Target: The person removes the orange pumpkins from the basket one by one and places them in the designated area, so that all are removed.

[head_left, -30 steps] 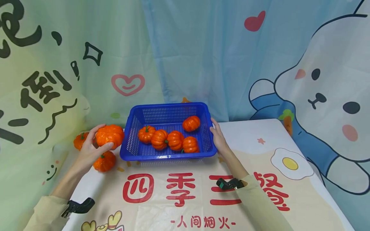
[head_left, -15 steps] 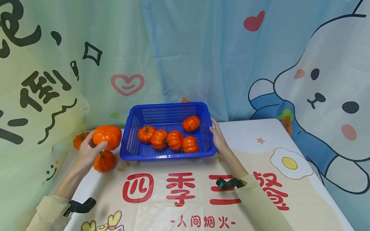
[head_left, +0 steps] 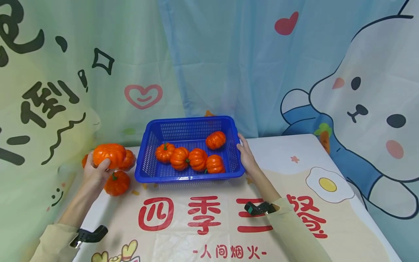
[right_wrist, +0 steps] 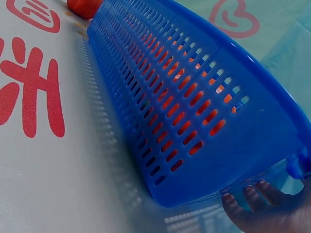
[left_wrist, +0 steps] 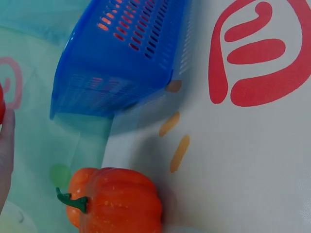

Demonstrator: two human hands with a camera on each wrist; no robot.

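Observation:
My left hand grips a glossy orange toy pumpkin above the table's left side. Behind it, partly covered, sits another pumpkin; a third, with a green stem, rests nearer me. One more pumpkin peeks out left of the hand. The left wrist view catches only the edge of that hand, with a pumpkin below. My right hand holds the right end of a blue plastic basket, its fingertips against the end wall.
Several small pumpkins lie inside the basket, one towards its back right. Beneath is a table with a printed cloth, showing red characters. A patterned curtain hangs right behind the table.
My left hand has moved left with its pumpkin, away from the basket, uncovering part of the pumpkin behind it. The right hand and the basket have stayed put.

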